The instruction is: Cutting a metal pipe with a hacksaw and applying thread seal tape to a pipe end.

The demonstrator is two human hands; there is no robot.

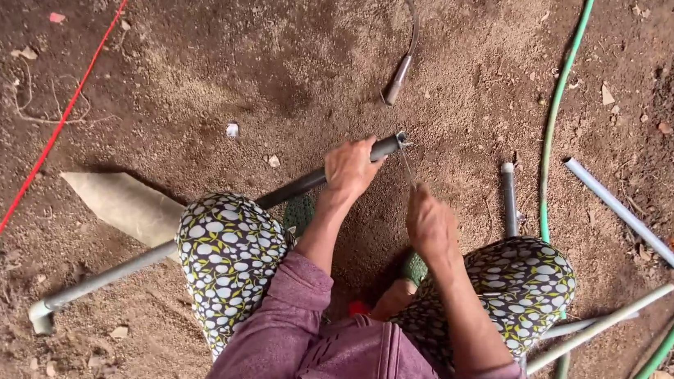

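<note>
My left hand (351,169) grips a long grey pipe (296,187) near its far end; the pipe runs down-left under my left knee to an elbow fitting (42,317) on the dirt. My right hand (431,222) is closed on a thin metal blade or wire (407,168) whose tip meets the pipe's open end (397,142). I am squatting, with patterned trouser knees on either side of my arms.
A curved sickle-like tool (401,68) lies on the soil beyond the pipe. A green hose (557,112), a short grey pipe piece (509,199), several pale pipes (627,216) at right, a red cord (54,129) at left, a tan paper scrap (125,204).
</note>
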